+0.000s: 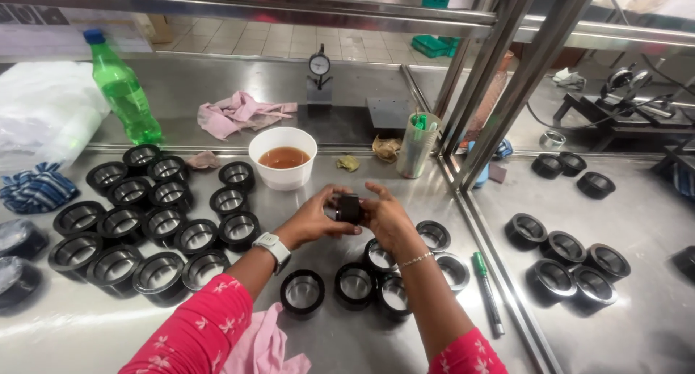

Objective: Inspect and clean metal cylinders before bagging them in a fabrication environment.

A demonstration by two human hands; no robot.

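Note:
Both hands meet over the middle of the steel table (87,330) and share one black ring-shaped part (349,208). My left hand (316,217) grips it from the left, with a white watch on that wrist. My right hand (388,217) grips it from the right, with a thin bracelet on that wrist. Just below the hands lie several more black rings with shiny insides (355,284). A large group of the same rings (145,222) sits to the left.
A white bowl of brown liquid (283,157) stands just beyond the hands. A green bottle (123,90), pink cloths (239,113), a dial gauge (319,73) and a cup of pens (418,145) are farther back. A green marker (487,291) lies right, more rings (572,265) beyond the frame.

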